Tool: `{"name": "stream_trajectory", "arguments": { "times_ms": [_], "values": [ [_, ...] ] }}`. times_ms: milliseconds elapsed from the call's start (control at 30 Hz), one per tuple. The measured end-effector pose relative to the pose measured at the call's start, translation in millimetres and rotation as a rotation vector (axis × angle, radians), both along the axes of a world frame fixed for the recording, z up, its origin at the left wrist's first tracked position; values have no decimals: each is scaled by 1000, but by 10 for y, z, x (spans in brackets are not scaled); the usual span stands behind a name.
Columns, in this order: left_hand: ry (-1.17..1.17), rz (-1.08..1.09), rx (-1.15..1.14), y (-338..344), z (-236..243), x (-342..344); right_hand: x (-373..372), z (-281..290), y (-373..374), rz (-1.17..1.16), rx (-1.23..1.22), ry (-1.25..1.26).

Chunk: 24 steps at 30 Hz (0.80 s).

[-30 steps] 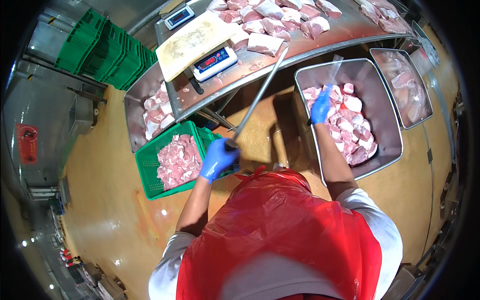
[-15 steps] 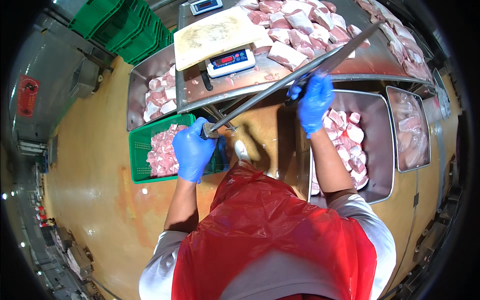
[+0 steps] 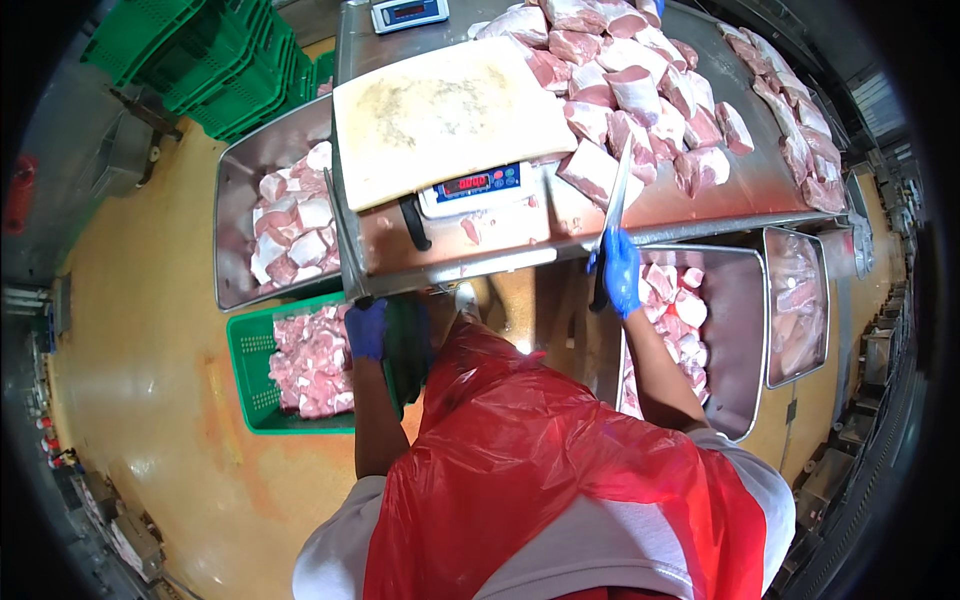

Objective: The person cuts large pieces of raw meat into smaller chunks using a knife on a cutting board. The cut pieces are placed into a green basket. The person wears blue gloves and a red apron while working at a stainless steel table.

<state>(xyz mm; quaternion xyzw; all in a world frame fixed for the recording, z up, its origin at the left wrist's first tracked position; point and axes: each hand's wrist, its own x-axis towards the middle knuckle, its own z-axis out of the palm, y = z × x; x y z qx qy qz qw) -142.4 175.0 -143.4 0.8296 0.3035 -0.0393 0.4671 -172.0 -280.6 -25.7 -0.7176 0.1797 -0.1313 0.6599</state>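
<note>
My left hand [image 3: 366,330], in a blue glove, is closed around the handle of a honing steel [image 3: 345,235]. The rod points up and away along the left edge of the steel table. In my gloved right hand [image 3: 623,278] is a knife [image 3: 617,196] with a dark handle. Its blade points away over the table's front edge, towards the pieces of raw meat [image 3: 632,95]. Rod and blade are well apart. A stained cutting board [image 3: 450,120] lies over a digital scale [image 3: 478,190] on the table between them, and a dark handle [image 3: 415,222] sticks out beside the scale.
Cut meat fills part of a steel tub [image 3: 232,230] at left, a green crate [image 3: 245,375] below it and a steel tub [image 3: 735,330] at right. Beyond that stands a smaller tub [image 3: 795,375]. Green crates [image 3: 215,60] are stacked far left. The steel table [image 3: 680,215] has a raised front edge.
The knife and honing steel, crossed before, have come apart. My left hand has moved down and left, turning the rod upright; my right hand has lowered, with the blade now pointing away.
</note>
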Motion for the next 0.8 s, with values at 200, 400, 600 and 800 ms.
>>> {"name": "stream_trajectory", "arguments": {
  "times_ms": [200,400,600,800],
  "values": [
    [-4,-658,629,377,-25,968,1578,303,-366,-19,-199,-40],
    [-295,-272,-638,-138,1147,2571,2576,653,-338,241,115,136],
    [-235,-434,-539,-441,1110,3189,2664,555,-143,105,120,195],
    [-301,-475,-582,-650,1115,3292,2206,485,-138,-38,196,146]
  ]
}}
